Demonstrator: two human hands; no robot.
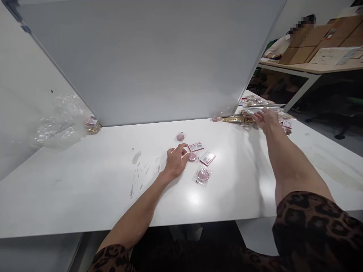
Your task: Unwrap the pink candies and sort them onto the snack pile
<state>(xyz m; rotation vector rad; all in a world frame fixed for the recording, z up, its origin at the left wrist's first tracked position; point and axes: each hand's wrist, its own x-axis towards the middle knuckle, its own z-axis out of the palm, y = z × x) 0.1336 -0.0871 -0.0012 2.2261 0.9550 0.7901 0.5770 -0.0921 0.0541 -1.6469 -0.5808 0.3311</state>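
Observation:
My left hand (177,161) rests on the white table with thumb and fingers apart. Its thumb lies against a round pink item in a clear wrapper (193,156). Just past the fingertips is a small white card with a red edge and barcode (196,146). A second card (208,158) and another wrapped pink round (203,174) lie to the right, while one more wrapped pink round (180,136) sits farther back. My right hand (266,118) reaches to the pile at far right, its fingers closed on a clear plastic bag (252,109); the fingertips are partly hard to make out.
A large grey panel (159,68) stands upright along the table's back. Crumpled clear plastic (61,126) and a small stack of cards (92,124) sit at left. Gold-coloured packets (234,119) lie at right. Beyond, a person sits behind cardboard boxes (320,41) on another table.

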